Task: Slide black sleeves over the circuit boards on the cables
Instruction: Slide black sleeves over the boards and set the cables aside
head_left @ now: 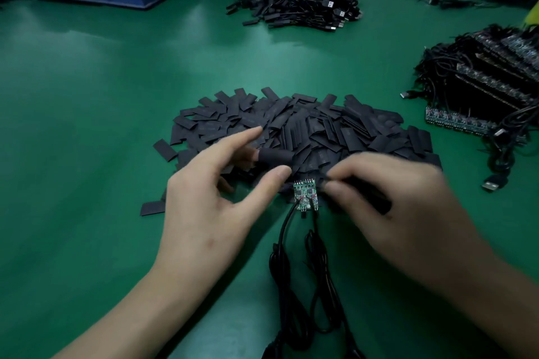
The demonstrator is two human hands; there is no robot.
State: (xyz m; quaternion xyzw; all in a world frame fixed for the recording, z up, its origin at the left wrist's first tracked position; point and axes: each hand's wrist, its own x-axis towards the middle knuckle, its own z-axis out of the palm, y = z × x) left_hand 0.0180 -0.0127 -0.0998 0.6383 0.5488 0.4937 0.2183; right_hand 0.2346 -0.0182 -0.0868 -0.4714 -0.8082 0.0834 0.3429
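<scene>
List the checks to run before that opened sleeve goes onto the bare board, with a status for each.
1. Circuit board uncovered: ok. There is no sleeve on it and it sits at the near edge of the sleeve pile.
2. Sleeve opened: ok. One black sleeve looks rounded, at a fingertip of the left hand.
3. Sleeve lined up with the board: not ok. It lies beyond the board, apart from it, and looks crosswise.
4. Right hand grip: cannot tell. The hand is blurred, with its fingers curled beside the board.
5. Cables free: ok. They trail loosely toward the person on the table.
</scene>
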